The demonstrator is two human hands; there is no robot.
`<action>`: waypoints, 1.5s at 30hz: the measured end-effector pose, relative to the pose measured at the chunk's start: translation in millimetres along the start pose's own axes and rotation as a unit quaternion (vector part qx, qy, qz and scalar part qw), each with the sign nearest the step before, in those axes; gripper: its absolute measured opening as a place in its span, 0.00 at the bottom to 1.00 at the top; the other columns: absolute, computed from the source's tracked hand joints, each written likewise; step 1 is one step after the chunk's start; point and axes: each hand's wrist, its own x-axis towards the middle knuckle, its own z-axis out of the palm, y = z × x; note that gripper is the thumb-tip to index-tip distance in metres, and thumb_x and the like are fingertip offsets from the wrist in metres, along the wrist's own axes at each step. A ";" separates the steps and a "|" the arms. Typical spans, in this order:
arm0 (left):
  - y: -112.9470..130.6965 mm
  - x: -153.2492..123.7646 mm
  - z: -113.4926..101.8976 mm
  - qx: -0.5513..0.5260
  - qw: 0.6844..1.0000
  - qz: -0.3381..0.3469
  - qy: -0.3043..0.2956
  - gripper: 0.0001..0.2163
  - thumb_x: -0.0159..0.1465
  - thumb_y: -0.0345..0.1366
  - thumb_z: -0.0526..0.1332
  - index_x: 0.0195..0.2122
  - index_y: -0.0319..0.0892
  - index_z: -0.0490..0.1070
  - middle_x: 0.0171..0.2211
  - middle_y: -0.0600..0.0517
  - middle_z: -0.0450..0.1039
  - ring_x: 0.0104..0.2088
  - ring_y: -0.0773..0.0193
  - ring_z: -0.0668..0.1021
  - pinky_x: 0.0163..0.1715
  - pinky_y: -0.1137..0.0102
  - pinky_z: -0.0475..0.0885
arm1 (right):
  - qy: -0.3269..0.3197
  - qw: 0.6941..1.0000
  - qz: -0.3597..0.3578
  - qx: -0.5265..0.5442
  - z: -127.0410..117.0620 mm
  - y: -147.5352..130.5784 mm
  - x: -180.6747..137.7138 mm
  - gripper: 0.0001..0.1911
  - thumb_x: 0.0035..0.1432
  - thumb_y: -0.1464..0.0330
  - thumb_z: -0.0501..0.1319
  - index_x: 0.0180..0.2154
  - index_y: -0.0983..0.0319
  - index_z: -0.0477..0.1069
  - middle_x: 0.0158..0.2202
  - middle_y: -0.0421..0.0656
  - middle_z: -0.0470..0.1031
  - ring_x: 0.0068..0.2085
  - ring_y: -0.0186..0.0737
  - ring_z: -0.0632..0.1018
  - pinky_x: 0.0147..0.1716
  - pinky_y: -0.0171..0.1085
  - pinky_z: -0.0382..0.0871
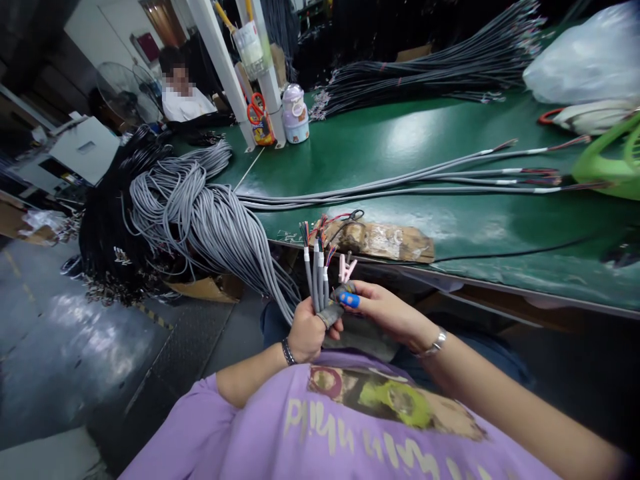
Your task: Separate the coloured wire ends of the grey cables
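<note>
My left hand is closed around several grey cables just below their ends. White bands and loose coloured wires show at the cable tips, which point up. A dark grey wrap lies across the front of this grip; whether it covers my thumb or the cables I cannot tell. Just to the right, my right hand is pinched closed, with blue tape around its thumb. A small pink forked piece sticks up above its fingertips, seemingly held there. The fingertips are close to the cables; contact is unclear.
A worn wooden block with red and black leads lies at the edge of the green table. Stripped grey cables stretch behind it. A large grey cable coil hangs at left. Further back are a bottle and a seated person.
</note>
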 end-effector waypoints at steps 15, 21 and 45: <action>-1.7 -1.3 -0.4 0.029 1.000 -0.006 0.003 0.17 0.49 0.46 0.69 0.28 0.39 0.65 0.16 0.57 0.68 0.14 0.73 0.67 0.13 0.77 0.60 | 0.039 0.997 -0.032 -0.054 10.1 0.4 -3.7 0.13 0.47 0.60 0.67 0.23 0.60 0.67 0.18 0.37 0.71 0.22 0.34 0.70 0.26 0.35 0.64; -0.3 0.5 -2.0 0.003 1.000 0.007 0.003 0.18 0.51 0.50 0.67 0.27 0.40 0.65 0.17 0.56 0.68 0.13 0.72 0.67 0.14 0.76 0.61 | 0.100 0.993 -0.057 -0.019 15.8 10.7 -4.0 0.12 0.47 0.60 0.68 0.24 0.59 0.69 0.19 0.38 0.73 0.24 0.36 0.71 0.28 0.37 0.65; 21.1 2.5 14.1 -0.071 0.997 -0.011 -0.005 0.18 0.48 0.47 0.69 0.28 0.39 0.66 0.16 0.56 0.68 0.13 0.73 0.66 0.13 0.77 0.58 | 0.085 0.974 -0.014 0.211 -2.0 11.0 33.7 0.23 0.52 0.48 0.63 0.30 0.63 0.76 0.25 0.44 0.77 0.25 0.36 0.74 0.25 0.36 0.68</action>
